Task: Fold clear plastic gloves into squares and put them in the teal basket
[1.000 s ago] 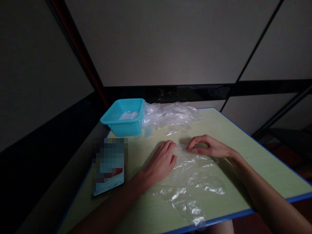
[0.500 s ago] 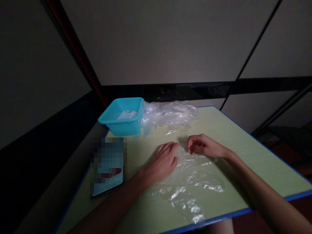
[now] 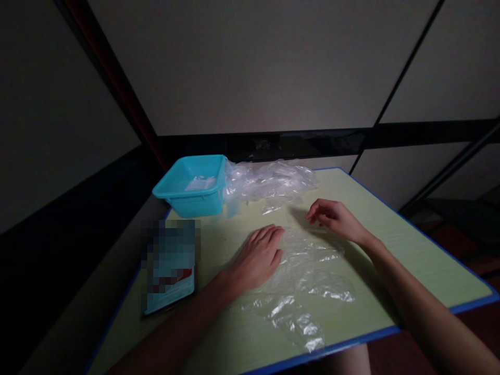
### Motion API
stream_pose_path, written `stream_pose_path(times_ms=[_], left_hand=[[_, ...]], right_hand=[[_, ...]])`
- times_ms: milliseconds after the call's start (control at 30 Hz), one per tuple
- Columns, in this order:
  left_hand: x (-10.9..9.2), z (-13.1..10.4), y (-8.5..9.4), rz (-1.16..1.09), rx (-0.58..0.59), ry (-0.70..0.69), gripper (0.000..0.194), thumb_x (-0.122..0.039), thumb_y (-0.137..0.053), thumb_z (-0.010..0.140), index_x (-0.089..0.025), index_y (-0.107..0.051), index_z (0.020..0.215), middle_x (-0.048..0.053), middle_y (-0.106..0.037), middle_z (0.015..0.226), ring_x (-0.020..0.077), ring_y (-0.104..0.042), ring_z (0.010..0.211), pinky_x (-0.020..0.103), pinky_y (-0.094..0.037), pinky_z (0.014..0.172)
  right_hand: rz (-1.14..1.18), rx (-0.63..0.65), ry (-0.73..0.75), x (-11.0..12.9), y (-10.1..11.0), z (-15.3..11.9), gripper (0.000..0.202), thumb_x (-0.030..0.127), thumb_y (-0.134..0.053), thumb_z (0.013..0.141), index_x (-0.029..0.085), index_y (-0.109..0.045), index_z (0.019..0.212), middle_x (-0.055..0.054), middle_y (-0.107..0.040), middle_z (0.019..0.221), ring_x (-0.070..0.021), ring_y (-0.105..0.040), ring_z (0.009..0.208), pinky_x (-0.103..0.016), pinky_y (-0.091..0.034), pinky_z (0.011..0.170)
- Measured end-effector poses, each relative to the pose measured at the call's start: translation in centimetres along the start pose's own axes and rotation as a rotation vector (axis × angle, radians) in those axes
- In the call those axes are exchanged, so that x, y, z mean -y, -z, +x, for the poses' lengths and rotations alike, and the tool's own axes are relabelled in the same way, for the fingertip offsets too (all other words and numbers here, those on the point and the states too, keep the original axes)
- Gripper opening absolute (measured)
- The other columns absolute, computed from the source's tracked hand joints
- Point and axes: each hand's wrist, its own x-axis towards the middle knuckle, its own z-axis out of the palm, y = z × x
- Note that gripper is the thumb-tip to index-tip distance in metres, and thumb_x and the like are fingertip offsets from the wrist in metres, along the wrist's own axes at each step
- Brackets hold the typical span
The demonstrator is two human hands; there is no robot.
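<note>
On the table lies a thin, crinkled piece of clear plastic film [image 3: 304, 281], spread out with lobes reaching right and toward the front edge. My left hand [image 3: 260, 258] rests flat, palm down, on the film's left side with its fingers stretched out. Above and beyond the film's far right part, my right hand [image 3: 334, 219] is raised off the table with loosely bent fingers. I see nothing between them. A heap of similar clear plastic [image 3: 277, 179] lies at the table's far side.
A turquoise plastic basin [image 3: 195, 202] stands at the far left with some whitish plastic inside. Nearer me on the left lies a flat, blurred-out object [image 3: 172, 271]. The pale green table [image 3: 406, 260] has a blue edge, and a panelled wall [image 3: 253, 67] rises behind it.
My right hand has lifted and moved slightly away from the film, its fingers loosening. My left hand stays flat on the film. The whole view has shifted a little.
</note>
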Motion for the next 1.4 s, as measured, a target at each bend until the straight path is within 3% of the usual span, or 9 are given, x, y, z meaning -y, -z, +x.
stream_pose_path(times_ms=[167, 300, 433, 700, 767, 967, 1033, 1233, 1400], left_hand=[[0.1, -0.1, -0.2, 0.011, -0.009, -0.007, 0.038, -0.018, -0.043, 0.083, -0.016, -0.038, 0.121, 0.011, -0.048, 0.126, 0.0213, -0.041, 0.119, 0.037, -0.031, 0.101], [0.1, -0.1, -0.3, 0.022, -0.015, -0.010, 0.036, -0.018, -0.043, 0.083, -0.017, -0.039, 0.119, 0.010, -0.049, 0.125, 0.0213, -0.042, 0.117, 0.037, -0.032, 0.101], [0.2, -0.1, -0.4, 0.039, -0.018, -0.017, 0.038, -0.018, -0.043, 0.083, -0.016, -0.039, 0.120, 0.011, -0.048, 0.125, 0.0214, -0.041, 0.118, 0.036, -0.031, 0.101], [0.1, -0.1, -0.4, 0.056, -0.022, -0.047, 0.036, -0.018, -0.041, 0.084, -0.014, -0.041, 0.119, 0.011, -0.048, 0.126, 0.0212, -0.039, 0.120, 0.036, -0.029, 0.102], [0.2, -0.1, -0.4, 0.057, -0.025, -0.051, 0.036, -0.018, -0.041, 0.084, -0.014, -0.041, 0.120, 0.011, -0.048, 0.126, 0.0212, -0.038, 0.121, 0.036, -0.029, 0.103], [0.3, -0.2, -0.7, 0.055, -0.035, -0.054, 0.037, -0.018, -0.041, 0.084, -0.016, -0.041, 0.121, 0.010, -0.045, 0.130, 0.0212, -0.035, 0.123, 0.037, -0.028, 0.103], [0.3, -0.2, -0.7, 0.054, -0.037, -0.053, 0.036, -0.019, -0.041, 0.085, -0.016, -0.041, 0.121, 0.010, -0.045, 0.130, 0.0213, -0.036, 0.123, 0.038, -0.028, 0.103], [0.3, -0.2, -0.6, 0.048, -0.029, -0.058, 0.034, -0.018, -0.042, 0.084, -0.013, -0.043, 0.118, 0.012, -0.046, 0.128, 0.0214, -0.037, 0.122, 0.036, -0.027, 0.103], [0.2, -0.1, -0.4, 0.039, -0.026, -0.056, 0.033, -0.018, -0.043, 0.084, -0.014, -0.044, 0.117, 0.012, -0.047, 0.127, 0.0210, -0.038, 0.121, 0.036, -0.029, 0.102]], right_hand=[[0.229, 0.208, -0.009, 1.0, -0.3, -0.4, 0.006, 0.015, -0.051, 0.073, 0.015, -0.056, 0.076, -0.002, -0.063, 0.071, -0.0119, -0.060, 0.061, -0.024, -0.045, 0.054], [0.274, 0.424, -0.025, 0.9, -0.6, -0.8, 0.007, 0.018, -0.052, 0.076, 0.015, -0.056, 0.080, -0.005, -0.066, 0.084, -0.0145, -0.063, 0.076, -0.028, -0.048, 0.065], [0.204, 0.351, 0.012, -0.3, -0.9, -0.4, 0.008, 0.019, -0.053, 0.076, 0.015, -0.057, 0.082, -0.005, -0.065, 0.086, -0.0162, -0.060, 0.084, -0.031, -0.046, 0.075], [0.053, 0.110, -0.001, -0.7, -0.3, 0.1, 0.008, 0.023, -0.056, 0.074, 0.016, -0.058, 0.077, -0.004, -0.063, 0.079, -0.0158, -0.059, 0.073, -0.029, -0.045, 0.065], [0.133, 0.132, -0.010, -0.3, -0.3, -0.1, 0.008, 0.023, -0.058, 0.074, 0.016, -0.057, 0.079, -0.005, -0.064, 0.081, -0.0149, -0.059, 0.073, -0.028, -0.045, 0.065], [0.275, 0.492, -0.023, 0.7, -0.7, -0.9, 0.008, 0.020, -0.055, 0.077, 0.014, -0.058, 0.081, -0.005, -0.065, 0.083, -0.0144, -0.060, 0.078, -0.029, -0.045, 0.069], [0.227, 0.470, -0.013, 0.6, -0.8, -0.9, 0.008, 0.020, -0.054, 0.076, 0.015, -0.058, 0.081, -0.004, -0.064, 0.080, -0.0138, -0.059, 0.075, -0.028, -0.044, 0.066], [-0.086, 0.208, 0.063, 0.0, 0.2, -0.5, 0.005, 0.018, -0.053, 0.073, 0.016, -0.058, 0.075, -0.003, -0.062, 0.075, -0.0125, -0.056, 0.066, -0.026, -0.044, 0.060], [-0.254, 0.314, 0.014, -0.6, 1.4, -0.9, 0.010, 0.021, -0.060, 0.067, 0.015, -0.058, 0.076, -0.002, -0.062, 0.071, -0.0133, -0.055, 0.062, -0.026, -0.044, 0.058]])
